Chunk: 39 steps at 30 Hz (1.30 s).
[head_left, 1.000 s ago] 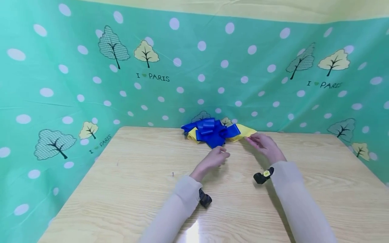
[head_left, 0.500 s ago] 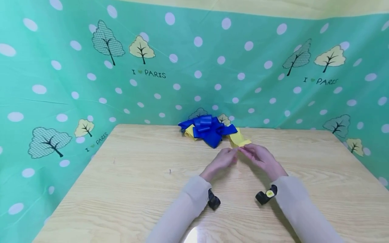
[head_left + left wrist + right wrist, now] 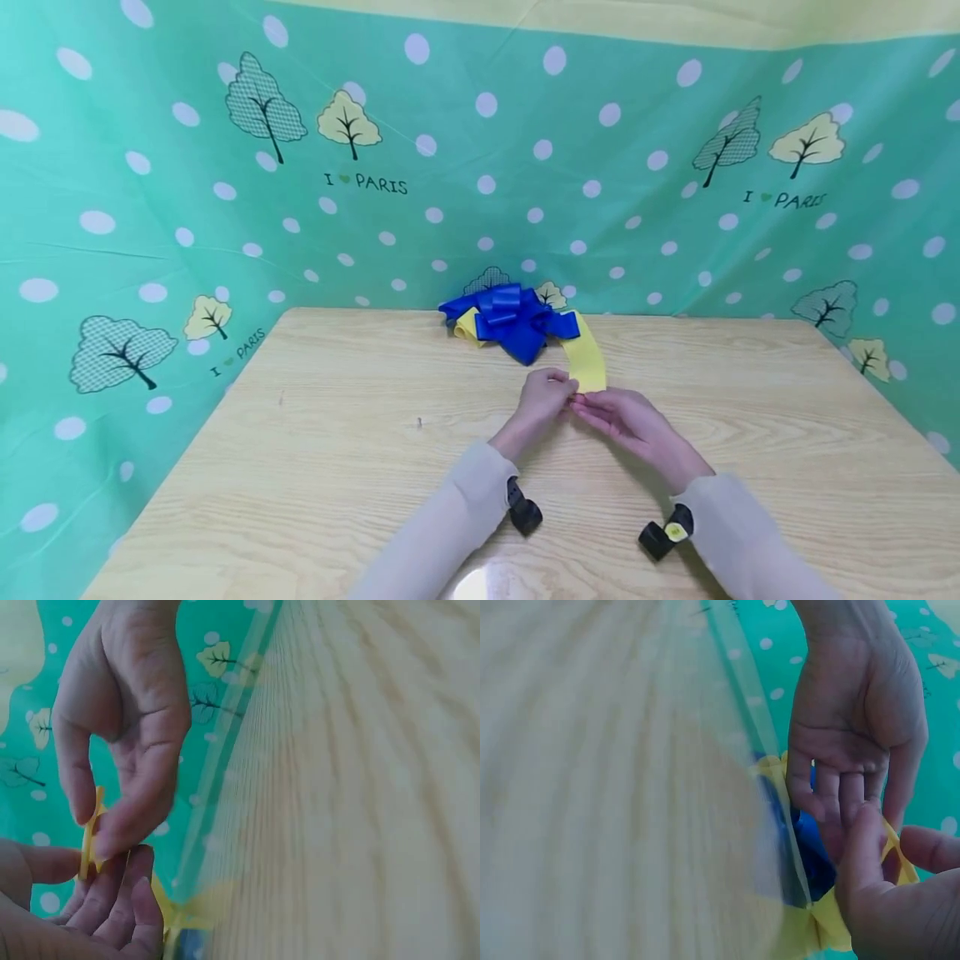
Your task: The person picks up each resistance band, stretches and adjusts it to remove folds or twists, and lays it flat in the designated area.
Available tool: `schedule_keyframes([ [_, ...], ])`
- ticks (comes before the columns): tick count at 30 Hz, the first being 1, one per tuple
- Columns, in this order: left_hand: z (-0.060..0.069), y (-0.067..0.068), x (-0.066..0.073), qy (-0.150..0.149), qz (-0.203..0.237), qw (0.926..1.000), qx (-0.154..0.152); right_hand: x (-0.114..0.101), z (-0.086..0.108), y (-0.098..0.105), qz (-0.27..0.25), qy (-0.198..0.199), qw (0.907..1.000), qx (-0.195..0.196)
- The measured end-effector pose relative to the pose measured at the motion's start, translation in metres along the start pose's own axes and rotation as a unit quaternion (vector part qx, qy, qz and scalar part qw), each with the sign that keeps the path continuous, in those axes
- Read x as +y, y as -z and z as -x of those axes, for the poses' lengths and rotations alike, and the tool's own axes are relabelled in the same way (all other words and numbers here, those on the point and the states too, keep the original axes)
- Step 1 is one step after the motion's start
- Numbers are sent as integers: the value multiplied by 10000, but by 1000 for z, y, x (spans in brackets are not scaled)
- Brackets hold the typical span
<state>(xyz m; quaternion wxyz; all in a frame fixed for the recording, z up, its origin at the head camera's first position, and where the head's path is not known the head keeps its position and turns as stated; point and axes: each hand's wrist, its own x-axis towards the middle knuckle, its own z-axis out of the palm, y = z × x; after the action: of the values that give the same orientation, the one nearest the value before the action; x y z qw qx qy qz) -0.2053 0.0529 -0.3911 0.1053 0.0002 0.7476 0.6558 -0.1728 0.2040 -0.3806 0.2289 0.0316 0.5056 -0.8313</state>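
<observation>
A bow of shiny blue ribbon [image 3: 522,340] lies at the back of the table, with a yellow ribbon [image 3: 588,362] running from its right side toward me. My left hand [image 3: 542,402] pinches the near end of this yellow ribbon between thumb and fingers. Beside it, my right hand [image 3: 628,423] pinches the same end, its fingertips close to the left ones. In the left wrist view the yellow edge [image 3: 90,836] stands between the thumbs and fingers of both hands. Part of the blue bow [image 3: 810,855] shows behind the hands in the right wrist view.
A yellow loop [image 3: 468,326] sticks out at the bow's left side. Behind the wooden table [image 3: 337,433] hangs a green dotted cloth [image 3: 420,217] printed with trees. A small dark mark [image 3: 419,423] is on the tabletop.
The right hand has drawn the yellow ribbon's end toward me, so it now lies straighter. My left hand has moved right and now pinches that end too. The blue bow stays put.
</observation>
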Motion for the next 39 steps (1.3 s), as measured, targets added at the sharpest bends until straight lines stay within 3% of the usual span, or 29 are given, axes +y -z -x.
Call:
schedule_keyframes([
  [5,4,10,-4,121,163,9998,-25,4,0,0,377,-178,9991,-59],
  [10,11,21,-4,285,219,9988,-343,6,-7,-2,-154,-277,9992,-227],
  [14,18,29,-6,248,93,9985,-485,9,-19,-9,-255,-172,9989,-356],
  [22,30,28,-3,141,-110,9968,-778,-1,-43,-6,-87,21,9998,151],
  [30,45,28,-3,224,-258,9937,-1070,-18,-60,3,152,18,9942,1066],
  [39,53,32,-4,286,-634,9888,-1319,-43,-71,-2,398,194,9918,1201],
])
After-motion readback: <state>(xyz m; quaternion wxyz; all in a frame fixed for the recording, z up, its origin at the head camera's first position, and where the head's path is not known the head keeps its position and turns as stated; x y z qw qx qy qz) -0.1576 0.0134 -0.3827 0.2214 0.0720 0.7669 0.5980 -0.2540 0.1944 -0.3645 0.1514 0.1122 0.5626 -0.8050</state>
